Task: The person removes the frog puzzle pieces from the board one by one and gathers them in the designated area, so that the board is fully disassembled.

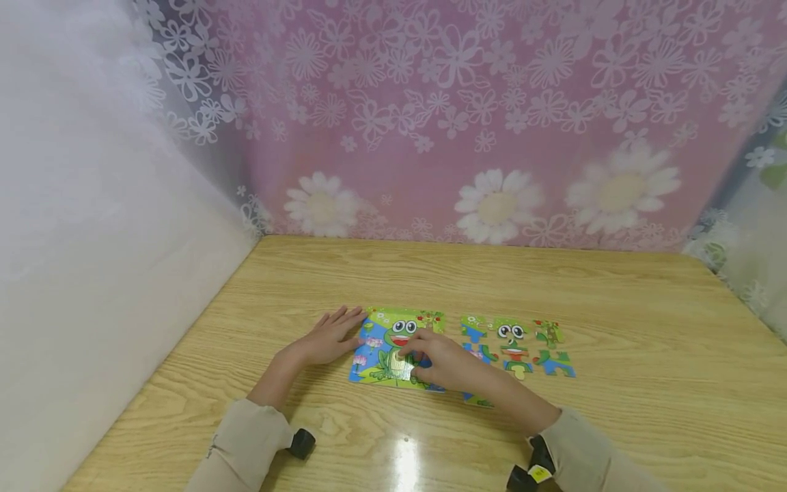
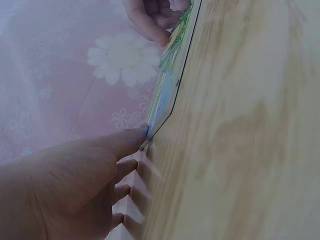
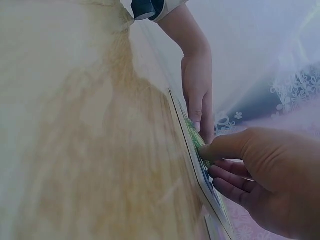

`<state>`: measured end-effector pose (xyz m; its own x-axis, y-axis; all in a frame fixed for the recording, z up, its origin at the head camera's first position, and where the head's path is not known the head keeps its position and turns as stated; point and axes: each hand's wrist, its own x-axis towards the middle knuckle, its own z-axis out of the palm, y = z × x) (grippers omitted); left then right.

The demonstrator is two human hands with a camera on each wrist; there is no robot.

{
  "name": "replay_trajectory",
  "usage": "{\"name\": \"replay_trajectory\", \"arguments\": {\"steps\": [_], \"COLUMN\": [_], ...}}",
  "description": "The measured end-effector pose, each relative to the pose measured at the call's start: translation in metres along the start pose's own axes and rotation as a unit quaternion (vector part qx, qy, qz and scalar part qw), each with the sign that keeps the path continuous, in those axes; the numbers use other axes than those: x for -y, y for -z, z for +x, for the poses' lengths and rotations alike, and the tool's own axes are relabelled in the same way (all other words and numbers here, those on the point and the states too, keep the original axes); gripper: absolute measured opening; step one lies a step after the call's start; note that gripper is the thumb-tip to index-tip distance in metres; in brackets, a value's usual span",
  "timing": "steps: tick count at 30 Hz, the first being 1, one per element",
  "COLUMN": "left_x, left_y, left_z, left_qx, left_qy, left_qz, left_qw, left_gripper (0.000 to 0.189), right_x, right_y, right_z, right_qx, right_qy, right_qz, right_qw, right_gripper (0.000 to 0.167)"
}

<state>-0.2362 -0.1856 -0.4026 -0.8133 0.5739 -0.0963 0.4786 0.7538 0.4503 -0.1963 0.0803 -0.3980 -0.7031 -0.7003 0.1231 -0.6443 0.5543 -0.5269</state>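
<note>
A frog picture board [image 1: 375,369] lies flat on the wooden table. My left hand [image 1: 328,338] is spread at the board's left side; its thumb [image 2: 132,141] touches the board's edge and the other fingertips rest on the table. My right hand [image 1: 451,362] is over the board's right half. The thumb [image 3: 220,147] of that hand touches the surface, the other fingers bend loosely, and no piece shows between them. Beside the board, to the right, lie several jigsaw pieces of a frog picture, among them an eyes piece [image 1: 510,331]. My right forearm hides some lower pieces.
The corner piece with a tree [image 1: 549,333] and a blue-green piece [image 1: 558,363] lie farthest right. Behind the table [image 1: 645,342] hangs a pink flowered curtain [image 1: 399,150]. White cloth [image 1: 111,239] borders the left side. A black strap device [image 1: 301,444] is on the left wrist.
</note>
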Motion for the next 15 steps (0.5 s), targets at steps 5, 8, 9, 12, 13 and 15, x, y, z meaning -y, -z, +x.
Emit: {"name": "replay_trajectory", "arguments": {"steps": [5, 8, 9, 12, 13, 15], "left_x": [-0.0002, -0.0001, -0.0001, 0.0004, 0.0007, 0.0012], "left_y": [0.0002, 0.0, 0.0, -0.0003, -0.0005, -0.0006], "left_z": [0.0, 0.0002, 0.0002, 0.0004, 0.0006, 0.0006], "left_qx": [-0.001, -0.001, -0.001, -0.001, -0.001, -0.001], "left_qy": [-0.002, -0.004, -0.005, -0.007, -0.007, -0.007], "left_qz": [-0.003, -0.001, -0.001, 0.0, -0.001, 0.0], "left_qw": [1.0, 1.0, 1.0, 1.0, 1.0, 1.0], "left_gripper": [0.06, 0.06, 0.06, 0.06, 0.06, 0.06], "right_x": [-0.0007, -0.0003, 0.0001, 0.0013, 0.0017, 0.0026], "right_y": [-0.0013, -0.002, -0.0022, -0.0022, -0.0021, -0.0016], "right_z": [-0.0007, -0.0009, -0.001, -0.0011, -0.0011, -0.0014], "right_qx": [-0.015, -0.028, -0.032, -0.045, -0.048, -0.052], "right_qy": [0.004, 0.008, 0.008, 0.008, 0.007, 0.007], "right_qz": [0.007, 0.005, 0.004, 0.001, 0.001, 0.001], "right_qw": [0.9999, 0.9996, 0.9994, 0.9989, 0.9988, 0.9986], "right_gripper": [0.026, 0.026, 0.026, 0.026, 0.027, 0.027]}}
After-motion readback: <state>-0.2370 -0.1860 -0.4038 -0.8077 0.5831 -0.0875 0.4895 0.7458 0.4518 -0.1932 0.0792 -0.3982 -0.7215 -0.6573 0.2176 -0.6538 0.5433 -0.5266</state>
